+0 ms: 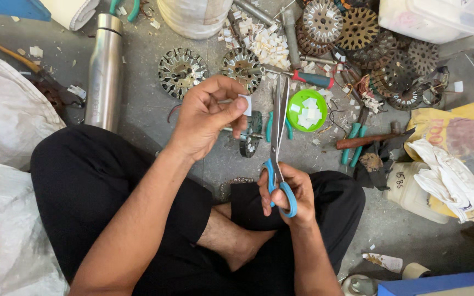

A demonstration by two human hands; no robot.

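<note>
A: Where is the small white paper piece point(246, 104) being kept?

B: It is being pinched between the thumb and fingertips of the left hand point(207, 112), raised above the grey floor point(149, 109), just left of the scissor tips.

A: And the scissors point(278, 145)?

B: They are being gripped by the right hand point(286, 194), with fingers threaded through the blue loops. The blades are being held almost shut, pointing away from the body, so the long axis is running nearly straight up the view.

A: So how is the paper lying from the blades?

B: It is being presented from the left, close beside the upper part of the blades, apparently not yet between them. The left hand is nearer to it; the right is well below, at the handles.

A: What is being seen beyond?

B: A green lid point(306, 109) holding cut white pieces is lying just right of the blades, and a steel bottle point(105, 71) is lying well to the left.
</note>
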